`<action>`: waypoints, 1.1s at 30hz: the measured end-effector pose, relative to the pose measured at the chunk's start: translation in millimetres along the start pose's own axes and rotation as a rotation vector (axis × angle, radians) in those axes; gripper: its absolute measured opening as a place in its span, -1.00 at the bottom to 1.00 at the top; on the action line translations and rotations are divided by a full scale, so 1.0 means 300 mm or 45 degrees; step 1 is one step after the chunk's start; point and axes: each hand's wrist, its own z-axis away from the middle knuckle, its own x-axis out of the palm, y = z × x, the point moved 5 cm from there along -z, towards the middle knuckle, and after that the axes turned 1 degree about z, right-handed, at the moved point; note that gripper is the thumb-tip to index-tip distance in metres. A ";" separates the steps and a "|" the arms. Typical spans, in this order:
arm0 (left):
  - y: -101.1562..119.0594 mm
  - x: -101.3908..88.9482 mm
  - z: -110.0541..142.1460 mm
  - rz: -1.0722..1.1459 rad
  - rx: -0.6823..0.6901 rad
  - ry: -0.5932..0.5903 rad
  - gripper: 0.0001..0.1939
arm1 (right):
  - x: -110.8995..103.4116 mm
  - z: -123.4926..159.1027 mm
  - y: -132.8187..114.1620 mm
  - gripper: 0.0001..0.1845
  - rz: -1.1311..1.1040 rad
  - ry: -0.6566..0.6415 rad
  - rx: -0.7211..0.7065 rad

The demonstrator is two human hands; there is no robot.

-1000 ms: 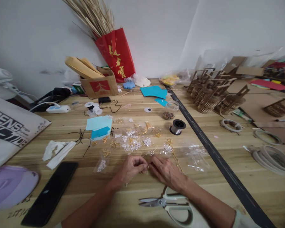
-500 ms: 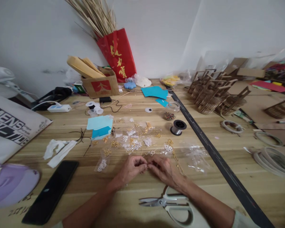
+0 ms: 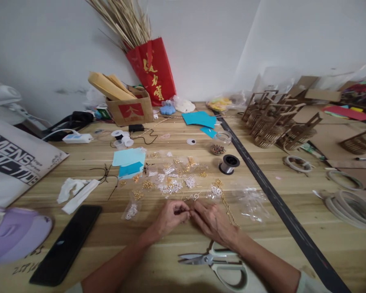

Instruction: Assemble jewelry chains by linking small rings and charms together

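My left hand [image 3: 172, 215] and my right hand [image 3: 212, 219] meet fingertip to fingertip low over the wooden table. Both are closed in a pinch, and whatever sits between the fingers is too small to make out. Just beyond them lie silver rings [image 3: 195, 196] and small bags of silver findings [image 3: 171, 186] and gold findings [image 3: 148, 184]. A gold chain [image 3: 227, 207] runs down beside my right hand. Below that hand rests a pair of scissors [image 3: 212, 259] with pale handles, its blades pointing left.
A wire spool [image 3: 229, 164] and a jar of beads [image 3: 217, 149] stand behind the right hand. Clear plastic bags [image 3: 251, 203] lie to the right, near a black strip [image 3: 262, 183]. At left are a black phone [image 3: 67, 244] and blue cards [image 3: 129, 160]. Small woven baskets [image 3: 268, 126] crowd the back right.
Both hands stay pinched together in nearly the same spot, with the right fingers turned slightly. The whole view has shifted a little.
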 end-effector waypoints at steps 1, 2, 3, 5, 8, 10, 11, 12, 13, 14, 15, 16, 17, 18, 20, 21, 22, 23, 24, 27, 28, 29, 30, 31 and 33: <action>0.003 -0.001 0.001 0.011 -0.001 -0.001 -0.74 | -0.003 -0.001 0.001 -0.74 -0.023 0.012 0.009; 0.005 -0.003 0.001 0.026 -0.006 -0.003 -0.74 | -0.007 -0.001 0.002 -0.75 -0.054 0.029 0.024; 0.007 -0.004 0.002 0.045 -0.014 -0.009 -0.74 | -0.013 -0.002 0.003 -0.76 -0.090 0.049 0.044; 0.006 -0.007 0.003 0.079 -0.036 -0.025 -0.73 | -0.027 -0.006 0.004 -0.78 -0.172 0.090 0.077; 0.001 -0.012 0.004 0.102 -0.060 -0.039 -0.73 | -0.046 -0.013 0.000 -0.79 -0.303 0.138 0.094; 0.000 -0.015 0.004 0.104 -0.059 -0.043 -0.74 | -0.054 -0.017 0.000 -0.79 -0.381 0.163 0.104; 0.000 -0.016 0.004 0.106 -0.054 -0.041 -0.74 | -0.056 -0.019 0.001 -0.79 -0.409 0.176 0.117; 0.002 -0.016 0.004 0.106 -0.047 -0.039 -0.75 | -0.056 -0.020 0.004 -0.78 -0.432 0.185 0.136; 0.003 -0.016 0.004 0.106 -0.042 -0.036 -0.75 | -0.054 -0.020 0.008 -0.78 -0.452 0.197 0.160; 0.005 -0.016 0.004 0.108 -0.037 -0.031 -0.75 | -0.052 -0.020 0.013 -0.79 -0.470 0.206 0.189; 0.006 -0.016 0.004 0.110 -0.033 -0.026 -0.75 | -0.049 -0.020 0.019 -0.79 -0.489 0.216 0.218; 0.007 -0.016 0.004 0.113 -0.029 -0.021 -0.75 | -0.044 -0.019 0.024 -0.80 -0.509 0.225 0.243; 0.008 -0.015 0.004 0.116 -0.025 -0.013 -0.75 | -0.040 -0.019 0.029 -0.81 -0.530 0.230 0.267; 0.009 -0.015 0.004 0.117 -0.020 -0.003 -0.75 | -0.035 -0.018 0.034 -0.81 -0.549 0.237 0.287; 0.010 -0.016 0.004 0.103 -0.010 0.015 -0.76 | -0.026 -0.017 0.044 -0.82 -0.581 0.246 0.324; 0.012 -0.016 0.005 0.089 -0.003 0.022 -0.77 | -0.022 -0.017 0.047 -0.83 -0.592 0.248 0.339; 0.014 -0.017 0.006 0.069 0.006 0.029 -0.79 | -0.019 -0.017 0.050 -0.83 -0.598 0.248 0.352; 0.018 -0.018 0.007 0.044 0.016 0.039 -0.81 | -0.017 -0.016 0.052 -0.84 -0.599 0.249 0.361; 0.021 -0.019 0.009 0.011 0.023 0.049 -0.83 | -0.015 -0.016 0.054 -0.84 -0.600 0.247 0.365; 0.032 -0.025 0.015 -0.149 0.031 0.072 -0.91 | -0.015 -0.017 0.053 -0.83 -0.598 0.238 0.357; 0.037 -0.027 0.017 -0.223 0.038 0.073 -0.91 | -0.016 -0.017 0.053 -0.84 -0.594 0.236 0.354; 0.042 -0.028 0.019 -0.301 0.053 0.071 -0.89 | -0.018 -0.017 0.052 -0.84 -0.590 0.233 0.351; 0.048 -0.029 0.021 -0.378 0.072 0.067 -0.88 | -0.019 -0.017 0.052 -0.84 -0.586 0.229 0.352; 0.056 -0.031 0.023 -0.446 0.095 0.068 -0.86 | -0.021 -0.017 0.051 -0.84 -0.584 0.226 0.355; 0.069 -0.034 0.027 -0.537 0.123 0.079 -0.86 | -0.023 -0.016 0.050 -0.84 -0.586 0.221 0.365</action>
